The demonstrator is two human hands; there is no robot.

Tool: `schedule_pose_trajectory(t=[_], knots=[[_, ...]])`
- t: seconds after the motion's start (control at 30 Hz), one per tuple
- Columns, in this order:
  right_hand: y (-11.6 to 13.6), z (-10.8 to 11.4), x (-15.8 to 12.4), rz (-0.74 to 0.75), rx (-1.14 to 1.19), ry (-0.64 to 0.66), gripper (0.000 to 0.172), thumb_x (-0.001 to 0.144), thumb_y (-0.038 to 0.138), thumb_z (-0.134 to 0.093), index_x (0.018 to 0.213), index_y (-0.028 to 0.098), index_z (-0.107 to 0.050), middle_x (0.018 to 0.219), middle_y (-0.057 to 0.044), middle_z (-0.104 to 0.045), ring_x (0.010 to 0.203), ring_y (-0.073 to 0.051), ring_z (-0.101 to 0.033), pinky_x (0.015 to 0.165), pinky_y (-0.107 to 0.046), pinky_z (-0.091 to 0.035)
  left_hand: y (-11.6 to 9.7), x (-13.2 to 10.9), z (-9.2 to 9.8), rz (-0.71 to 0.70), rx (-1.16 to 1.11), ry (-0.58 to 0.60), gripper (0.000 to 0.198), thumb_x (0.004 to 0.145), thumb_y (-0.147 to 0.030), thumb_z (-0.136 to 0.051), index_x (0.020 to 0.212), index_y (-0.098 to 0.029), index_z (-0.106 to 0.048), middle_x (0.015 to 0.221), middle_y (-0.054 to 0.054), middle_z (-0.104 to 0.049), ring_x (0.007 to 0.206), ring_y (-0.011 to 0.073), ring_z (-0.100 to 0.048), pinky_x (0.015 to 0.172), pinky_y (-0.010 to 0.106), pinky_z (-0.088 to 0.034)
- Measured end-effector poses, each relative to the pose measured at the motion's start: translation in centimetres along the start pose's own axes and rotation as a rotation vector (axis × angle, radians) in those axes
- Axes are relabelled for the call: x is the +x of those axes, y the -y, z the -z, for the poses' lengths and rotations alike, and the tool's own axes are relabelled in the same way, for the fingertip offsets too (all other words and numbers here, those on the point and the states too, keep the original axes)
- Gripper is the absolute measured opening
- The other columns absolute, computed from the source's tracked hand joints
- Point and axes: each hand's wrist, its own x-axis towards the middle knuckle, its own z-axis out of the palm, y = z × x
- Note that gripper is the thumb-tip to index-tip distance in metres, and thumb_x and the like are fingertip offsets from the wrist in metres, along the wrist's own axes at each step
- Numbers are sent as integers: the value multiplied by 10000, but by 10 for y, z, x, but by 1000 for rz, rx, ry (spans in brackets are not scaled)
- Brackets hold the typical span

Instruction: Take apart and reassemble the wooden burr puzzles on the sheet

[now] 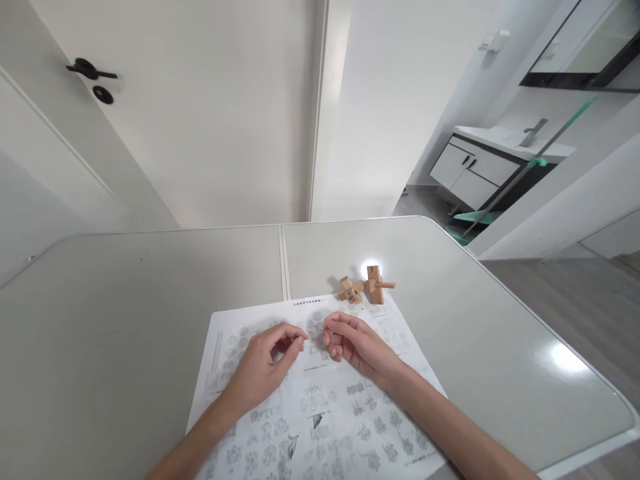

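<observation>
Both hands are over a large white printed sheet (310, 387) covered in small grey drawings. My left hand (273, 357) has its fingers curled, thumb close to the index finger; nothing can be made out between them. My right hand (353, 343) is also curled, thumb against the index finger, and whether it holds something small is hidden. A gap separates the two hands. Beyond my right hand, at the sheet's far right corner, lie wooden puzzle pieces: a small cluster (351, 291) marked with a letter and, beside it, a crossed group (375, 285) with a stick pointing right.
The sheet lies on a pale glossy table (125, 320) with a seam across its far half. Behind stands a white door with a black handle (93, 70). Back right, a washbasin cabinet (475, 170) and a green-and-grey long-handled tool (537, 162) are visible.
</observation>
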Motion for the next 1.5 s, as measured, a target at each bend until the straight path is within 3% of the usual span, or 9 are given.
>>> schedule_pose_trajectory(t=[1.5], knots=[[1,-1,2,-1,11,8,352,839,439,-857,835,169,-632,749,-19,-705,574,-94,-584,573,-227,-459,2,1,0,-6,40,13,253,1029,-445,-537,997,-254,-699,851,10,-712,749,174,-632,626,265,-453]])
